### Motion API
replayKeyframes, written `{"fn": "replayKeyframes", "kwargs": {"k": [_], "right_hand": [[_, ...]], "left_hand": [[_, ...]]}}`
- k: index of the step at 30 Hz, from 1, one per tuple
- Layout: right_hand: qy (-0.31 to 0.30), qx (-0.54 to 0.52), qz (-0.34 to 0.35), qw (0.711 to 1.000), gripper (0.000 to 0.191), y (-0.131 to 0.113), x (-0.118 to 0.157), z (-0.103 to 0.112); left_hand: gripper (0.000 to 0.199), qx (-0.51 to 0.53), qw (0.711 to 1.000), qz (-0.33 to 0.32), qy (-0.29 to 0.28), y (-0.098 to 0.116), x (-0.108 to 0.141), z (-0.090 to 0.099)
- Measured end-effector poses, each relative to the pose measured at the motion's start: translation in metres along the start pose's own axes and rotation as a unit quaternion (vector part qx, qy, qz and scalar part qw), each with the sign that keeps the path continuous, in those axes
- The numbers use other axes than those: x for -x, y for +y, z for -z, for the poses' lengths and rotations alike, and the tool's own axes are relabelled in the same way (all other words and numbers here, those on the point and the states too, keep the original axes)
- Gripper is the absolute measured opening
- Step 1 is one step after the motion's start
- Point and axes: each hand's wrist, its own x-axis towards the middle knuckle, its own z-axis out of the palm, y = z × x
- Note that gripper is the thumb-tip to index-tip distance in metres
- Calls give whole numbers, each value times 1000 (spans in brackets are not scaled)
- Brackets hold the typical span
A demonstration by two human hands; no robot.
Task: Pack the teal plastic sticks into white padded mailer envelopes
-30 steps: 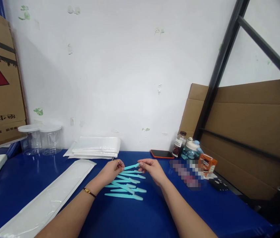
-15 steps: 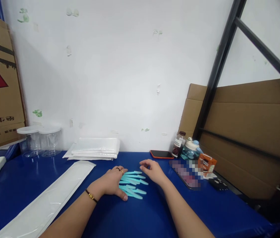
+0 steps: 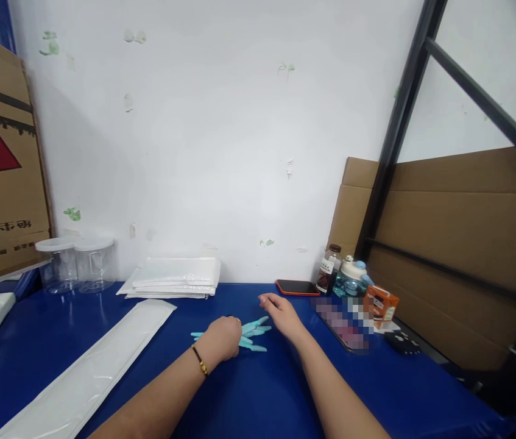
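Note:
Several slim turquoise pieces (image 3: 254, 330) lie bunched on the blue table (image 3: 248, 396), their ends fanning out to the right and one end poking out on the left. My left hand (image 3: 223, 337) is closed around their middle, knuckles up, hiding part of them. To the right of the bunch, my right hand (image 3: 281, 314) rests with its fingers curled together and its side toward the table. What its fingers hold, if anything, cannot be made out.
A long white padded pouch (image 3: 97, 366) lies at left, with stacked white packets (image 3: 173, 277) behind. Two clear jars (image 3: 94, 268) stand back left. A phone (image 3: 298, 287), bottle (image 3: 328, 271), blue-white cup (image 3: 351, 277) and orange box (image 3: 380, 306) are at right.
My left hand has gone from spread over the turquoise pieces to closed around them, and the pieces are gathered more tightly. My right hand has barely moved.

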Motion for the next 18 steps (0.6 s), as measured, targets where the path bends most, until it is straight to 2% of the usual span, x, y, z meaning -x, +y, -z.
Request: {"fn": "replayKeyframes", "kwargs": {"k": [7, 10, 13, 16, 18], "right_hand": [[57, -111, -76, 989, 49, 3, -3, 1], [83, -196, -101, 972, 54, 2, -2, 5], [90, -294, -93, 947, 56, 0, 0, 6], [60, -360, -56, 929, 66, -5, 3, 2], [5, -367, -12, 930, 78, -14, 7, -3]], "left_hand": [[31, 16, 1000, 12, 16, -2, 4, 1], [30, 27, 999, 25, 34, -3, 6, 1], [29, 52, 995, 51, 71, -8, 2, 4], [27, 166, 974, 85, 127, -9, -6, 8], [23, 286, 938, 82, 176, -3, -12, 9]]}}
